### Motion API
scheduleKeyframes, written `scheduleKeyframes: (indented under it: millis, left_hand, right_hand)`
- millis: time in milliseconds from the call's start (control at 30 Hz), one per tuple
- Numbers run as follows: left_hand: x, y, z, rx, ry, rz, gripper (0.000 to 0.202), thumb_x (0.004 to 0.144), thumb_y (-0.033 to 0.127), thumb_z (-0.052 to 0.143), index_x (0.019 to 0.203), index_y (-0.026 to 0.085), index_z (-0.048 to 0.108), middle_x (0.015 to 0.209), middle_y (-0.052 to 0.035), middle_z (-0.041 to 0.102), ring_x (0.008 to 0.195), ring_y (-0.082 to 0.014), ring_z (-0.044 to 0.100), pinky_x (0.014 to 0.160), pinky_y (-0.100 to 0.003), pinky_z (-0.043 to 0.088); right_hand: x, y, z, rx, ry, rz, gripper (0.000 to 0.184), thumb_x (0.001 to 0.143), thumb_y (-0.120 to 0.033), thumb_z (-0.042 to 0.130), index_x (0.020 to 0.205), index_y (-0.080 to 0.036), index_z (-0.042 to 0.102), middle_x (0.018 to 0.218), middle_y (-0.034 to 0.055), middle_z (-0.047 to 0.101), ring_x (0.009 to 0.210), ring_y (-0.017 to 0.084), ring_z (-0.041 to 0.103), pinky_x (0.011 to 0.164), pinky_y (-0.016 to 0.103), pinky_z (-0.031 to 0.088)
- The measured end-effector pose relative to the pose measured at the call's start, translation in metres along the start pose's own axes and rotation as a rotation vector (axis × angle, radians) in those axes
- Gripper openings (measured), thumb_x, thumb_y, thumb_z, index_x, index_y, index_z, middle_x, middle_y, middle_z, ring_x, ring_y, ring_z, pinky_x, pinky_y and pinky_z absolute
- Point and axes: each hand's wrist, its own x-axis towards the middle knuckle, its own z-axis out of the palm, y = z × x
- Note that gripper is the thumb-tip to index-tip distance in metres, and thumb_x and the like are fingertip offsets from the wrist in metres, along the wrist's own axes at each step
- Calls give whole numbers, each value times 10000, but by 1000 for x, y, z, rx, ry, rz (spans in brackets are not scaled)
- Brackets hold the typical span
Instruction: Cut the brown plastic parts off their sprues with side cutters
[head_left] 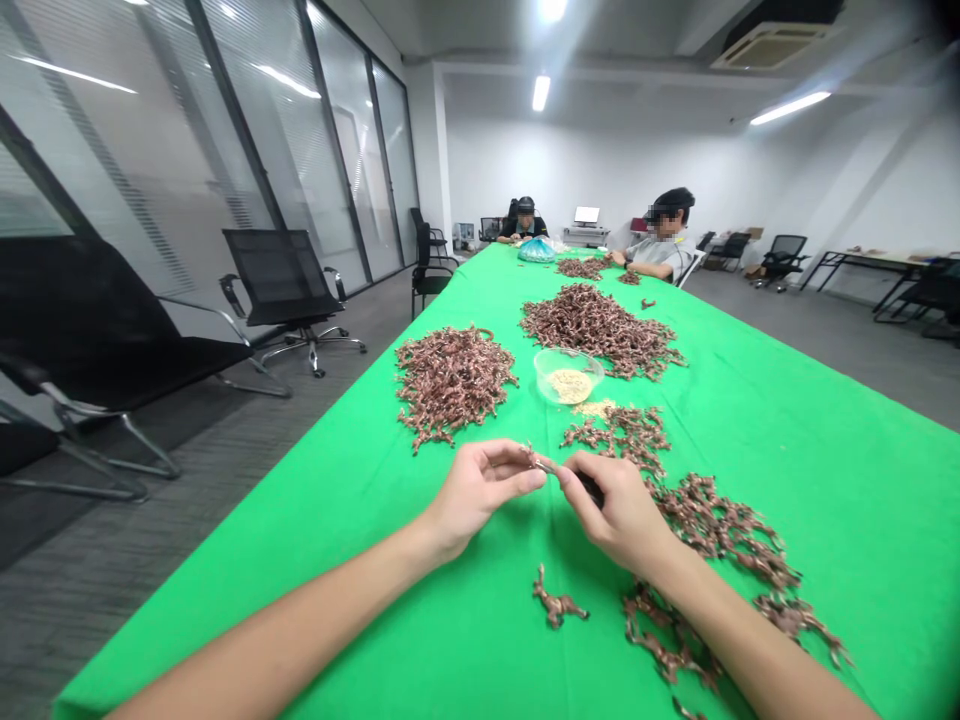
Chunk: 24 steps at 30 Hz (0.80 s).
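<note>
The left hand pinches a small brown figurine between thumb and fingertips, just above the desk. The right hand is closed around a dark-handled tool, its thin end pointing at the figurine; from where I stand I can't tell how sharp it is, or whether it quite touches. That's what I'd worry about most: so little shows past the fingertips that a slip, or too hard a push, could send the tip into the left thumb. A thin leg might snap the same way.

Nearer the body, a lone figurine lies between the forearms, where a careless wrist could sweep it aside. The right forearm hangs over a scattered group, so dropping the elbow could drag those about and mix them up.

Beyond the hands, a clear bowl of pale bits stands between the left pile and the far pile. Some crumbs lie beside it; a knock from a reaching arm could spill plenty more.
</note>
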Motion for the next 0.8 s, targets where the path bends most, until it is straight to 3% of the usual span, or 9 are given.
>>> scheduleKeyframes:
  millis: [800]
  left_hand:
    - [0,-2,0,-42,-9,51,259,708,181,847,921,124,710,1063,-99,771,1010,-214,716,981,-360,528]
  right_hand:
    - [0,0,0,39,10,-24,282,996,-314,462,764,-181,549,636,-22,500,561,126,455,573,261,303]
